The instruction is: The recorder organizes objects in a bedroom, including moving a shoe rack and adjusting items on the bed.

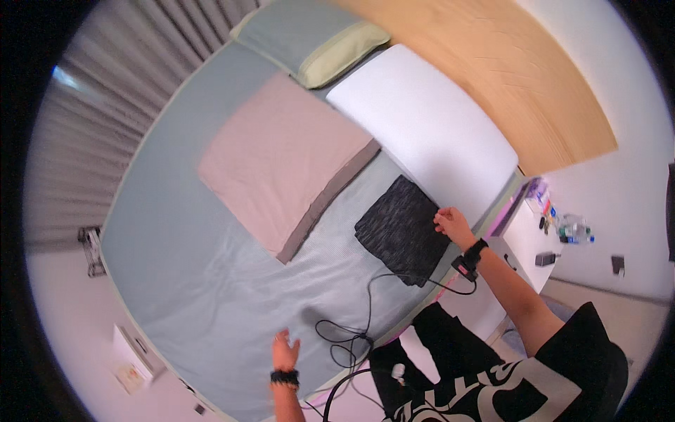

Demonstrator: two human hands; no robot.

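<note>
A folded dark-grey heathered cloth (403,229), perhaps a garment, lies flat on a bed covered with a pale blue-grey sheet (174,253). My right hand (452,226) is at the cloth's right edge with its fingers curled; whether it pinches the fabric is unclear. A strap holding a small black device circles that wrist, and a black cable (364,335) runs from it, loosely coiled on the bed's near side. Over the bare sheet at the lower left, my left hand (285,352) has its fingers apart and holds nothing. A larger folded pink cloth (295,163) lies beyond the dark one.
A white pillow (422,116) lies along the wooden headboard (490,68), beside a blue-grey and yellow-green pillow (316,39). At right, a white bedside cabinet (527,248) carries plastic bottles (575,230) and a small black box (546,258). Grey curtains (126,95) hang at upper left.
</note>
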